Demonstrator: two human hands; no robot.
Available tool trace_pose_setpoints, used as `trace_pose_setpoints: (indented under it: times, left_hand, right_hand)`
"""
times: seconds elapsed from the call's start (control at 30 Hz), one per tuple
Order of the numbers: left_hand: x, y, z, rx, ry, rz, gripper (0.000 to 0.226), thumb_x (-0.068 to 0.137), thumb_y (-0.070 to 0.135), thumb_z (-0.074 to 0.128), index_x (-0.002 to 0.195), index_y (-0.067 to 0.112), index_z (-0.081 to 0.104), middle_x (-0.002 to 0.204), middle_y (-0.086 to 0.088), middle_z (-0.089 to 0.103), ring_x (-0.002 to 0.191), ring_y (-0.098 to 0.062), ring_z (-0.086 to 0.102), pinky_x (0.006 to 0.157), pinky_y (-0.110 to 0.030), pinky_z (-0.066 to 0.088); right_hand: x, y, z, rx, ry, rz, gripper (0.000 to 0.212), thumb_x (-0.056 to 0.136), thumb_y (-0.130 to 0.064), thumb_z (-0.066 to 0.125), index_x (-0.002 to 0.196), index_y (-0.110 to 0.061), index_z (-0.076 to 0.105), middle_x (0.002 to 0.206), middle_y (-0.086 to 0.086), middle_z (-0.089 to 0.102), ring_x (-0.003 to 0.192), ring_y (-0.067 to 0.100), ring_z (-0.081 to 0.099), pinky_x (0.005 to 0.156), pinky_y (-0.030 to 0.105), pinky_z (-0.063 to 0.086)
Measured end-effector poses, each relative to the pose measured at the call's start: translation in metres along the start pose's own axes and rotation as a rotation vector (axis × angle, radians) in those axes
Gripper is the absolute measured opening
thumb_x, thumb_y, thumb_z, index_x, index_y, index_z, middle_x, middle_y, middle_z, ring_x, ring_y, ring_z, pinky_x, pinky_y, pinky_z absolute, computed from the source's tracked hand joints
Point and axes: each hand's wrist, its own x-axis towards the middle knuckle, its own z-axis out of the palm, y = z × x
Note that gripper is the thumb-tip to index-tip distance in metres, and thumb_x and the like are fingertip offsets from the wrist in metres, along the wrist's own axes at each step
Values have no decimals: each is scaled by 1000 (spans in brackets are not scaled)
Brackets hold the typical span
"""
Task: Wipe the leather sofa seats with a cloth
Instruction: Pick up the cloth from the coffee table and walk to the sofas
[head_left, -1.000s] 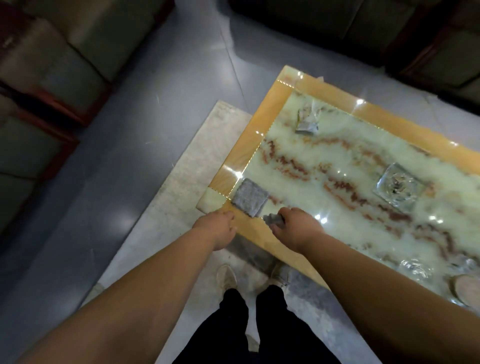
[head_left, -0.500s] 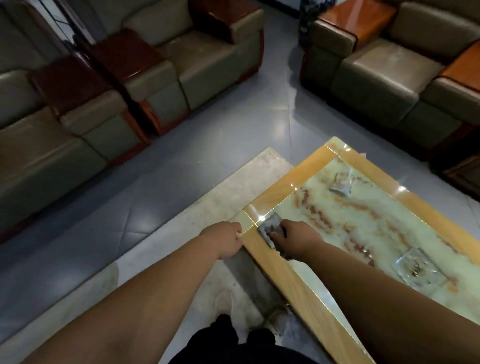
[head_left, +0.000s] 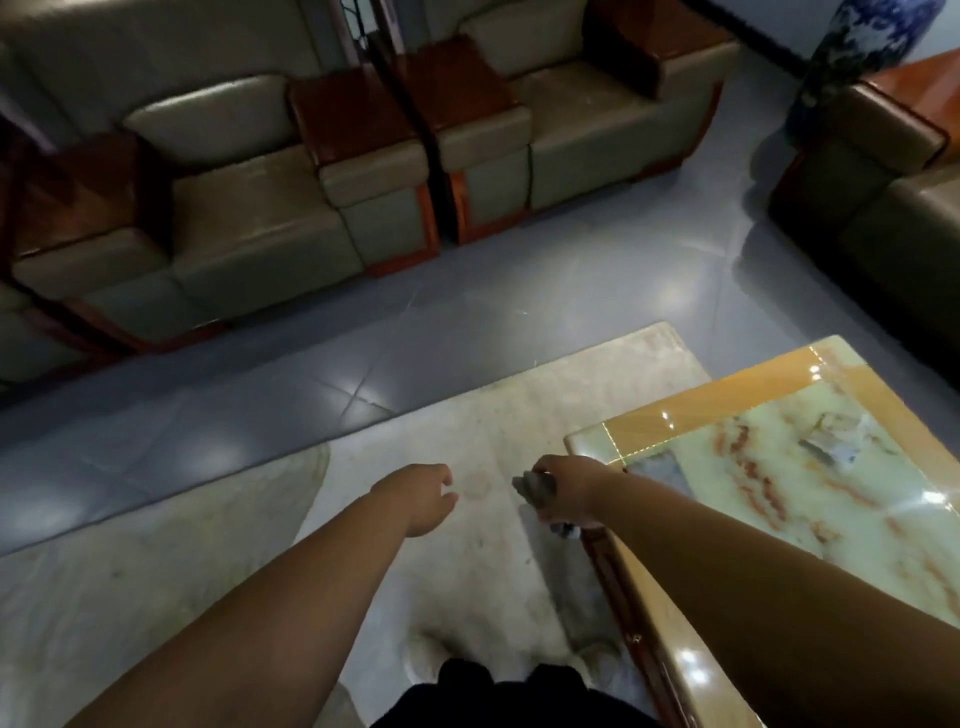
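a: nearest stuff first. what's cut off or hard to read?

b: person's dark trousers (head_left: 498, 691) run off the bottom edge, and the pale shoes (head_left: 597, 657) are dim and blurry. both forearms enter from the bottom corners, so elbows are out of frame.

a: hands?

b: right hand (head_left: 569, 491) is just off the coffee table (head_left: 670, 410) corner, on its near-left side. fingers curled round a grey cloth (head_left: 535, 486); a bunched bit pokes out toward the left hand and another scrap hangs below the fist near the table edge. most of the cloth is hidden inside the fist, can't make out its shape. left hand (head_left: 421, 496) is farther left of the table over the pale rug (head_left: 260, 545), holding nothing, fingers loosely bent, thumb apart from them.

a: on the table?

b: greyish patch right by the corner beyond the right wrist, too smeared to say what it is. a crumpled clear wrapper (head_left: 834, 444) farther in. table's right side is cut by the frame.

a: farther out?

b: grey tiled floor (head_left: 467, 322) beyond the rug, then leather sofa seats (head_left: 254, 228) w/ wooden armrests across from the table's far-left side. another one (head_left: 883, 208) past the far corner, cut by the right edge. blue-white vase (head_left: 862, 47) top right, top cropped.

a: vs half a sec ago?

b: then the right hand was on the tabletop w/ the cloth at the corner; now it's off the table, cloth lifted clear. left hand moved off the table edge and opened up. view swung up and left, so less table shows and the sofas fill more of the top.
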Motion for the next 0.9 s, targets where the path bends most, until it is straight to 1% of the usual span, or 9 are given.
trace_pose_setpoints:
  times: [0.13, 0.23, 0.37, 0.43, 0.53, 0.6, 0.77, 0.83, 0.9]
  left_hand:
    - [-33, -82, -2, -89, 60, -51, 48, 106, 52, 49, 147, 27, 52, 145, -5, 60, 127, -26, 60, 105, -40, 50]
    - [-59, -149, -3, -146, 116, -107, 48, 107, 51, 47, 148, 28, 51, 147, -2, 59, 130, -24, 58, 107, -37, 47]
    - [-94, -243, -3, -189, 234, -201, 46, 107, 51, 46, 146, 26, 53, 146, -1, 59, 134, -23, 55, 112, -39, 44]
    - [-114, -289, 0, -185, 275, -255, 48, 107, 51, 45, 145, 23, 53, 147, -3, 58, 136, -25, 53, 113, -41, 43]
    - [-151, -345, 8, -260, 308, -382, 47, 106, 50, 46, 145, 24, 53, 147, -5, 58, 135, -27, 55, 111, -42, 46]
    - [-173, -371, 17, -337, 333, -457, 45, 105, 51, 48, 143, 27, 55, 144, -5, 61, 132, -27, 57, 110, -41, 47]
    - [-209, -420, 52, -442, 361, -577, 42, 106, 49, 50, 141, 26, 58, 138, -5, 65, 131, -27, 59, 106, -36, 46]
    - [-219, -437, 58, -452, 358, -604, 43, 107, 47, 49, 142, 23, 57, 141, -6, 64, 134, -27, 56, 105, -34, 44]
    - [-227, -457, 61, -483, 342, -642, 45, 108, 47, 48, 144, 22, 56, 141, -7, 63, 136, -28, 54, 104, -33, 44]
  right_hand:
    - [23, -73, 17, -85, 44, -39, 25, 92, -33, 72, 112, -19, 65, 96, -1, 75, 84, 18, 75, 83, 36, 60]
    - [43, -135, 32, 0, 26, -78, 23, 94, -36, 70, 97, -15, 64, 85, 7, 76, 70, 24, 76, 69, 44, 66]
    - [62, -228, 54, -239, 25, -195, 26, 98, -41, 62, 105, -16, 63, 94, 3, 74, 81, 21, 72, 81, 39, 61]
    - [70, -272, 68, -346, -22, -264, 27, 100, -45, 58, 105, -19, 60, 96, 1, 71, 82, 19, 68, 75, 32, 55]
    - [87, -330, 95, -545, -30, -396, 23, 100, -39, 59, 105, -16, 56, 100, 3, 64, 94, 25, 64, 82, 37, 52]
    - [96, -365, 114, -560, -24, -459, 21, 100, -39, 57, 108, -19, 56, 102, 3, 64, 92, 23, 61, 83, 37, 52]
    - [118, -441, 155, -647, -117, -597, 25, 107, -38, 43, 93, -18, 48, 85, -2, 53, 76, 15, 53, 63, 28, 36]
    - [130, -472, 169, -667, -149, -637, 27, 105, -36, 45, 84, -20, 40, 78, -2, 47, 71, 16, 49, 59, 27, 32]
    - [142, -503, 184, -666, -159, -660, 28, 104, -37, 49, 81, -21, 41, 78, -1, 50, 70, 15, 52, 57, 27, 34]
